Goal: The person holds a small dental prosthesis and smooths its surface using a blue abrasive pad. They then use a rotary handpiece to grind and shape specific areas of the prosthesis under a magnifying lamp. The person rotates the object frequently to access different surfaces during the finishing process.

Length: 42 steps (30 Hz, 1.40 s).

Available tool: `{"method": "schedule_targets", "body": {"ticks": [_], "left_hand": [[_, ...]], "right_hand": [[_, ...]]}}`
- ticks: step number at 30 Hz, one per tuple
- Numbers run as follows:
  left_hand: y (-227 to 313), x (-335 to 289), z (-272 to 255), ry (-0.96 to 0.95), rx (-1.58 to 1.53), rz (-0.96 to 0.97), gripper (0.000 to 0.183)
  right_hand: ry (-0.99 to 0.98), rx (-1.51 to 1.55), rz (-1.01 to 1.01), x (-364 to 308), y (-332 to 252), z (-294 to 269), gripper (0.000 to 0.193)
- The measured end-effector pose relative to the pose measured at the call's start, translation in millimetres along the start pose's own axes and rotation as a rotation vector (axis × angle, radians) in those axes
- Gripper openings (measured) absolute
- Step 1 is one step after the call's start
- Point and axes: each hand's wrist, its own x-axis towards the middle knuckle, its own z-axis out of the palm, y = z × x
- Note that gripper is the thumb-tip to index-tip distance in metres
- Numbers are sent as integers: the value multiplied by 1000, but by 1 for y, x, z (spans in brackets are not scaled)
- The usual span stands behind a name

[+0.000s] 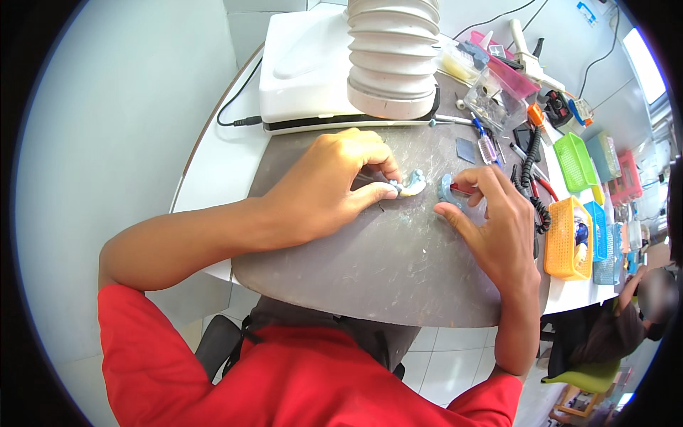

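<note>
Between the thumb and forefinger of my left hand (331, 181) is the end of a small curved blue and cream piece (413, 185), shaped like a dental arch. To its right, my right hand (494, 213) has its fingers curled around a second small light-blue curved piece (445, 188). Something red (464, 189) shows beside that piece, under the fingers; I cannot make out what it is. The two blue pieces are close together but apart, over the scratched grey mat (384, 270).
A white machine (306, 71) and a ribbed white hose (393, 57) stand at the back. At right are a clear box of small parts (491, 99), coiled black cable (530, 153), a yellow basket (569, 242) and a green basket (575, 162). A person (612, 327) sits farther right.
</note>
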Motion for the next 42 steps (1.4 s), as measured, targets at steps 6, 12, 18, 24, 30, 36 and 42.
{"method": "schedule_targets", "body": {"ticks": [6, 12, 18, 24, 30, 36, 42], "left_hand": [[0, 1, -1, -131, -243, -62, 9], [11, 7, -7, -196, -752, -280, 23], [18, 10, 7, -174, -1100, -409, 48], [4, 22, 13, -201, -1201, -332, 54], [-6, 26, 8, -289, -1261, -302, 55], [-4, 27, 6, -318, -1297, -352, 55], [-5, 26, 5, -359, -1319, -341, 54]], "right_hand": [[104, 173, -221, 6, 0, 12, 32], [120, 362, -122, 3, -3, 9, 22], [158, 346, -123, 3, -1, 10, 24], [88, 280, -30, 4, 0, -12, 36], [-91, 98, -135, 1, 7, -8, 34], [-198, 218, 76, 0, 3, -14, 33], [-250, 114, 40, 0, 8, -19, 40]]}}
